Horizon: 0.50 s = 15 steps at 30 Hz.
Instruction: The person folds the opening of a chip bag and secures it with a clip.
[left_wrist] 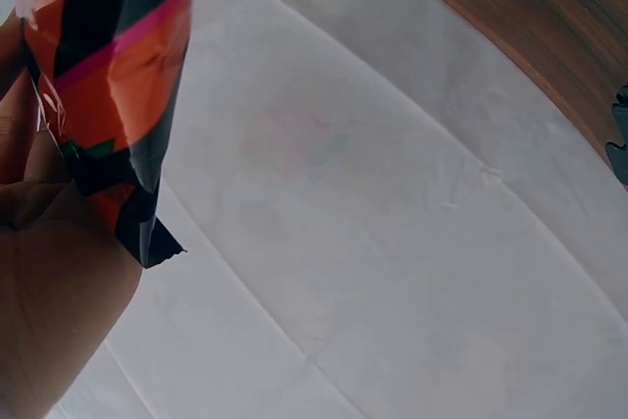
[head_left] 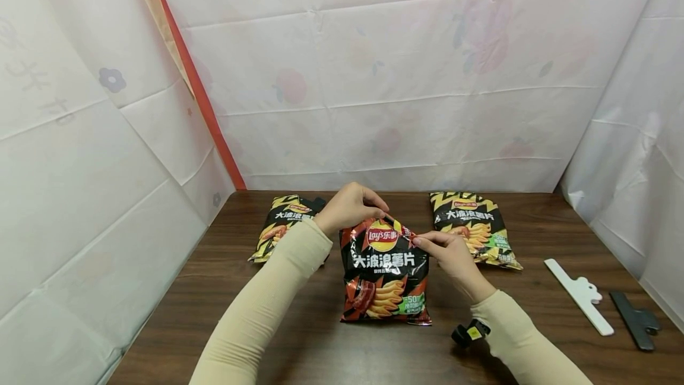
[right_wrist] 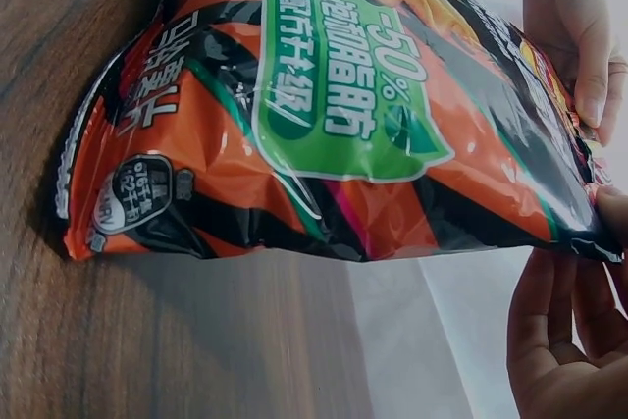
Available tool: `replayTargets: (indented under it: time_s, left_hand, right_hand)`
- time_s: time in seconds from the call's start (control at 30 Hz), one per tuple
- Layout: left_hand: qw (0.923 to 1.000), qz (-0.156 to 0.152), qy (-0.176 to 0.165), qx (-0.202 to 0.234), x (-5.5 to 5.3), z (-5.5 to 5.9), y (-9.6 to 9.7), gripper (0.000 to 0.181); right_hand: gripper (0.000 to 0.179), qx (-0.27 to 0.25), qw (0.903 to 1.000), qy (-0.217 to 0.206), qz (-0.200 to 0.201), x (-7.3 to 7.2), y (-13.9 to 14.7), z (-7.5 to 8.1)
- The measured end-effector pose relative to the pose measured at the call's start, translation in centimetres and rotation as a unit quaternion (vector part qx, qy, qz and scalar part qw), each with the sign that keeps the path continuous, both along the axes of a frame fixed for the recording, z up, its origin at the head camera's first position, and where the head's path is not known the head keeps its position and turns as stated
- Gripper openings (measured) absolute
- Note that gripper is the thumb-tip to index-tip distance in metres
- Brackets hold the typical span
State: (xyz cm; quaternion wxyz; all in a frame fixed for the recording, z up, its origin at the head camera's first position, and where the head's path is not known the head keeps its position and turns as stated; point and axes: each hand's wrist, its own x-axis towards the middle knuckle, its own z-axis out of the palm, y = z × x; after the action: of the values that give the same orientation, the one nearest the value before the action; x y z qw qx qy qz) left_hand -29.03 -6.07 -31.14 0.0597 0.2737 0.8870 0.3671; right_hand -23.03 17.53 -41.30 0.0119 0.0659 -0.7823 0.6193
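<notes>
A red and black bag of potato chips (head_left: 385, 284) stands upright at the middle of the table, front label facing me. My left hand (head_left: 352, 207) pinches the left part of its top edge. At the top right corner, my right hand (head_left: 449, 254) pinches the bag between thumb and fingers. The left wrist view shows the bag's folded dark corner (left_wrist: 147, 233) beside the left palm (left_wrist: 64, 301). In the right wrist view the printed lower front of the bag (right_wrist: 353, 95) is close, with the right fingers (right_wrist: 535, 321) at its top end.
Two yellow and black chip bags lie on the table (head_left: 214, 314), one at the back left (head_left: 267, 242), partly behind my left arm, the other at the back right (head_left: 470, 218). A white clip (head_left: 579, 296) and a black clip (head_left: 633, 319) lie at the right. White cloth (head_left: 401, 76) surrounds the table.
</notes>
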Motion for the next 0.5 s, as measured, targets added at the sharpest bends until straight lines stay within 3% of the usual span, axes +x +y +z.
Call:
replayTargets:
  time_s: [0.5]
  left_hand:
    - [1.0000,0.001,-0.003,-0.001,-0.01,-0.04,-0.23,0.011]
  right_hand:
    - [0.033,-0.027,0.9996,0.013,0.001,-0.17,-0.10,-0.59]
